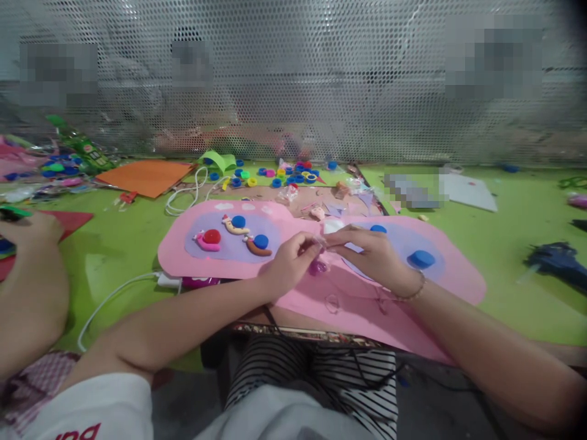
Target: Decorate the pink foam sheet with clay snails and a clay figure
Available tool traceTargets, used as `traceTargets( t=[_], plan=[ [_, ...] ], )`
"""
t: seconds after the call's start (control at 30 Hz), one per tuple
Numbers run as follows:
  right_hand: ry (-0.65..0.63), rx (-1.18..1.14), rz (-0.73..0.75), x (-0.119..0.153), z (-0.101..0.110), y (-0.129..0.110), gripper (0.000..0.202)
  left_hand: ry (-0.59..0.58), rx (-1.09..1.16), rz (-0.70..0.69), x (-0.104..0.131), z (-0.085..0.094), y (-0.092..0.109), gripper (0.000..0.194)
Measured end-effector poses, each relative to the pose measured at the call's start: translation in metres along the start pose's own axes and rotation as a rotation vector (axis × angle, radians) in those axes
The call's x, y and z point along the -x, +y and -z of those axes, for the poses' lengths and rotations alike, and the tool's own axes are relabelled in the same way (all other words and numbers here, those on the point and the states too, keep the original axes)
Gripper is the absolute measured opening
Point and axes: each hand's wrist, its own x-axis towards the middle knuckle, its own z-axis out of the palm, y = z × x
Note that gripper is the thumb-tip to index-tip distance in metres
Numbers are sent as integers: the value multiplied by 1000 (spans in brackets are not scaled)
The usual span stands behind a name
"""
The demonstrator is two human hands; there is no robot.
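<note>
Over the middle of a large pink paper cutout [177, 235], my left hand [293, 260] and my right hand [371, 253] meet with fingertips pinched together. Something small and partly see-through is between them, too blurred to name. A shiny purple piece [318, 267] shows just under the fingertips. On the cutout's left lilac patch lie clay snails: a pink one with a red cap [212, 236], a cream one with a blue cap [238, 222] and a brown one with a blue cap [261, 242]. Another blue cap [420, 259] sits right of my right hand.
Several coloured bottle caps [276, 183] lie at the back, near orange paper [145, 176] and a green bottle [85, 146]. A dark glue gun [559, 264] rests at the right. Another person's arm [34, 287] reaches in at the left. A white cable [110, 287] runs along the table [114, 238].
</note>
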Motion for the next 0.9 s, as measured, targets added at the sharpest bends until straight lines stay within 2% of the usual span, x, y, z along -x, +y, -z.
traceTargets(
  t=[0.23,0.33,0.43,0.53,0.67,0.9],
  plan=[
    [-222,14,-17,-2,3,3,33,38,197,131,-5,1,-5,24],
    [-334,-40,2,-4,8,3,40,91,304,148,-7,2,-8,24],
    [-388,-56,30,-6,9,1,43,141,361,163,-9,3,-9,23],
    [-390,17,-15,-7,4,-1,50,148,403,201,-9,3,-6,22],
    [-319,90,-29,-6,-2,2,49,139,432,224,-8,1,-2,21],
    [-232,136,52,-2,8,10,37,-77,490,195,-6,0,6,27]
  ],
)
